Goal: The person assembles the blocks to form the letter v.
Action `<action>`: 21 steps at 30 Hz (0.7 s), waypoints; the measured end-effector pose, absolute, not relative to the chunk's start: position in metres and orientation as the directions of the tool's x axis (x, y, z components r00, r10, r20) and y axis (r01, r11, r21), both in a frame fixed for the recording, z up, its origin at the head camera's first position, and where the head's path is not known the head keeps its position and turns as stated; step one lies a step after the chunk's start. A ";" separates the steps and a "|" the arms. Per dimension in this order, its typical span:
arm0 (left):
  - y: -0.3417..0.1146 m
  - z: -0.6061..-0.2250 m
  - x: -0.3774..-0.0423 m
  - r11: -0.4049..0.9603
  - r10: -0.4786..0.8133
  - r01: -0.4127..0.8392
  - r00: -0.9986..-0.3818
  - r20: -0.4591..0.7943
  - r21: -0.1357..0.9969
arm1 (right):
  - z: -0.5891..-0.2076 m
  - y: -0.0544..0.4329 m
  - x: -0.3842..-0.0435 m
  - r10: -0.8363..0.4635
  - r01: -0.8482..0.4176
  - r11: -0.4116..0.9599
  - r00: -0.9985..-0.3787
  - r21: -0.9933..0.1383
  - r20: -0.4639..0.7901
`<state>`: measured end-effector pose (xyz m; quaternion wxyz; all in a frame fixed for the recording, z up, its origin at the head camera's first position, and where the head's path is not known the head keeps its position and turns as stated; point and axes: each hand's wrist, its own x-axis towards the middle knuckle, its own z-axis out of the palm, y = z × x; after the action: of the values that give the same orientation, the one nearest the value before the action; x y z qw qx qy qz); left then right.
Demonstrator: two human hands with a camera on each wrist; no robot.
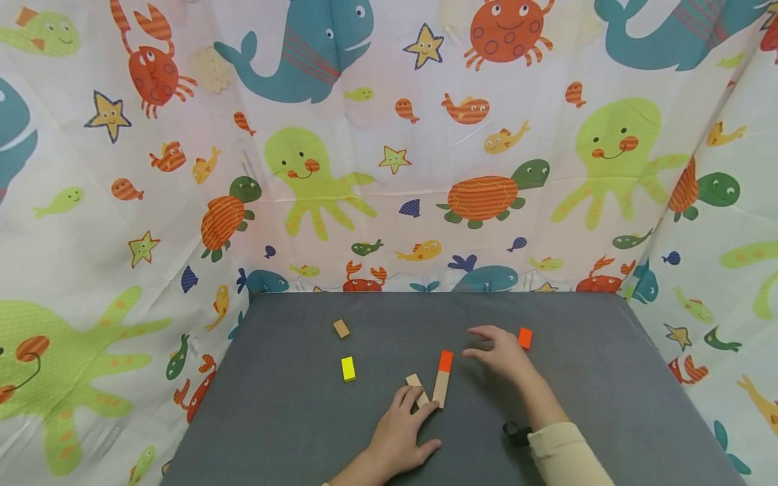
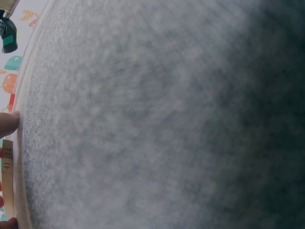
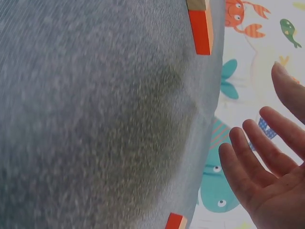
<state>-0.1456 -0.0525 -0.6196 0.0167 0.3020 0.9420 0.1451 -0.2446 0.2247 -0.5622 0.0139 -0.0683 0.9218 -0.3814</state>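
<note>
Contact: my left hand (image 1: 395,434), loosely spread, touched wooden block (image 1: 413,381) beside red-ended row (image 1: 444,379); right hand (image 1: 503,354) hung spread, empty. Gentle pressure suited.

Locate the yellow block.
In the head view, the yellow block lies on the left half of the table, just below a small wooden block.

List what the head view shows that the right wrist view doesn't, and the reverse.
Only the head view: the left hand touching a wooden block, the yellow block, a small wooden block beyond it, and the dark object at the right wrist.

Only the right wrist view: the palm side of the right hand.

Both: that hand's thumb and fingers, the loose orange block, another orange block end to end with wood, the grey tabletop and the sea-animal cloth.
</note>
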 end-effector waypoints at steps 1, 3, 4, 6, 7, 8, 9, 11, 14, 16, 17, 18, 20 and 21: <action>-0.052 -0.619 -0.146 0.777 0.574 0.564 -0.817 0.054 0.279 | -0.562 0.226 -0.244 -0.132 -0.113 0.698 -0.991 -0.707 0.028; -0.052 -0.620 -0.145 0.778 0.574 0.564 -0.817 0.055 0.276 | -0.563 0.229 -0.245 -0.132 -0.113 0.698 -0.991 -0.707 0.028; -0.052 -0.620 -0.145 0.778 0.573 0.565 -0.817 0.057 0.275 | -0.564 0.231 -0.245 -0.134 -0.112 0.696 -0.991 -0.709 0.026; -0.052 -0.620 -0.145 0.777 0.573 0.566 -0.817 0.062 0.274 | -0.565 0.234 -0.245 -0.124 -0.095 0.693 -0.992 -0.715 0.012; -0.052 -0.620 -0.145 0.778 0.573 0.566 -0.817 0.062 0.273 | -0.565 0.235 -0.246 -0.122 -0.091 0.691 -0.992 -0.717 0.007; -0.052 -0.620 -0.145 0.777 0.573 0.566 -0.817 0.063 0.275 | -0.565 0.237 -0.246 -0.122 -0.089 0.690 -0.993 -0.718 0.006; -0.051 -0.620 -0.145 0.777 0.572 0.565 -0.818 0.062 0.276 | -0.565 0.239 -0.246 -0.124 -0.092 0.691 -0.992 -0.717 0.008; -0.051 -0.620 -0.145 0.779 0.570 0.561 -0.819 0.057 0.281 | -0.564 0.242 -0.247 -0.113 -0.086 0.695 -0.994 -0.714 0.009; -0.052 -0.619 -0.145 0.782 0.566 0.554 -0.823 0.048 0.287 | -0.564 0.249 -0.248 -0.114 -0.101 0.702 -0.993 -0.705 0.030; -0.052 -0.619 -0.145 0.781 0.564 0.551 -0.824 0.044 0.294 | -0.564 0.254 -0.248 -0.110 -0.106 0.707 -0.993 -0.699 0.039; -0.052 -0.619 -0.145 0.781 0.564 0.550 -0.825 0.044 0.297 | -0.564 0.256 -0.247 -0.106 -0.103 0.710 -0.994 -0.696 0.039; -0.052 -0.619 -0.145 0.779 0.565 0.550 -0.824 0.044 0.300 | -0.564 0.258 -0.247 -0.104 -0.102 0.711 -0.994 -0.696 0.039; -0.052 -0.620 -0.145 0.777 0.566 0.551 -0.823 0.045 0.304 | -0.563 0.262 -0.246 -0.100 -0.100 0.714 -0.994 -0.693 0.040; -0.051 -0.620 -0.145 0.776 0.567 0.552 -0.823 0.046 0.306 | -0.563 0.263 -0.246 -0.097 -0.096 0.716 -0.995 -0.691 0.038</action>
<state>-0.1453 -0.0515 -0.6196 0.0246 0.2969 0.9420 0.1547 -0.2459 0.2633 -0.5626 0.0005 -0.0522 0.9263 -0.3730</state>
